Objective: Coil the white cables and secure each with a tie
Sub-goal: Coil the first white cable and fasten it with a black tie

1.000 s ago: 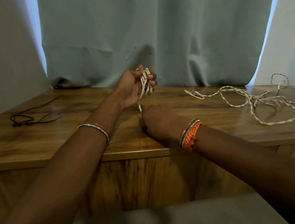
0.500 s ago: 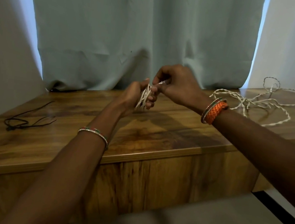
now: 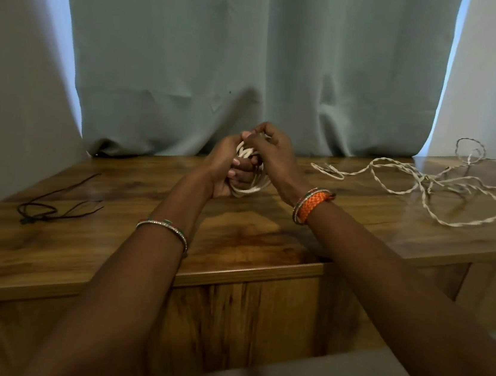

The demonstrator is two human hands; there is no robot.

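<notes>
a wooden tabletop (image 3: 265, 240) runs the width of the view, backed by a pale green curtain (image 3: 255, 63) that drapes down onto its far edge. at the far left, near the front edge, a thin black cord (image 3: 39, 212) lies loose in a small tangle, with bare wood between it and the arms. in the middle, held just above the table and close to the curtain, the left hand (image 3: 227, 166) is curled around a small coil of white cable (image 3: 251, 185), its loops hanging out below the fingers. the right hand (image 3: 271, 150) is pressed against the left from the other side, fingertips pinched on the top of the same coil, so the two hands are together. an orange bracelet (image 3: 311, 205) sits on the right wrist and a thin beaded bangle (image 3: 163, 229) on the left forearm. to the right, well apart from the hands, a second white cable (image 3: 428, 185) sprawls uncoiled in twisted loops toward the table's right end. the front edge below the arms is bare.
</notes>
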